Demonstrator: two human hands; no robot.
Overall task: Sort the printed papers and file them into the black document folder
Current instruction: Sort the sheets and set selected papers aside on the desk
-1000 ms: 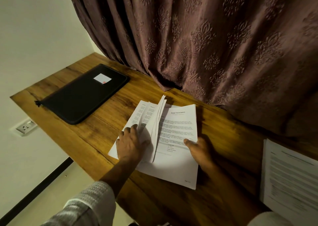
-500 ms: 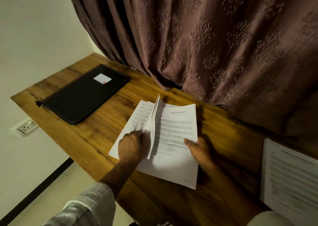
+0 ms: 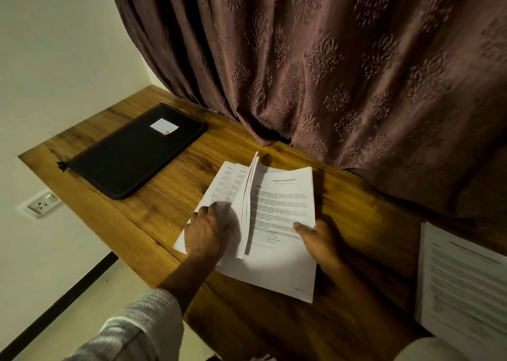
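A stack of printed papers lies in the middle of the wooden desk, its top page headed as a financial statement. My left hand grips a bundle of sheets folded up on edge at the stack's left side. My right hand holds the right edge of the stack, thumb on the page and fingers hidden beneath. The black document folder lies zipped shut at the desk's far left, with a small white label on it.
A second pile of printed pages sits at the desk's right edge. A brown patterned curtain hangs along the back of the desk. A wall socket is below the desk's left edge.
My left hand has curled in on the lifted sheets, which now stand more closed together and upright. The right hand and the folder have not moved.
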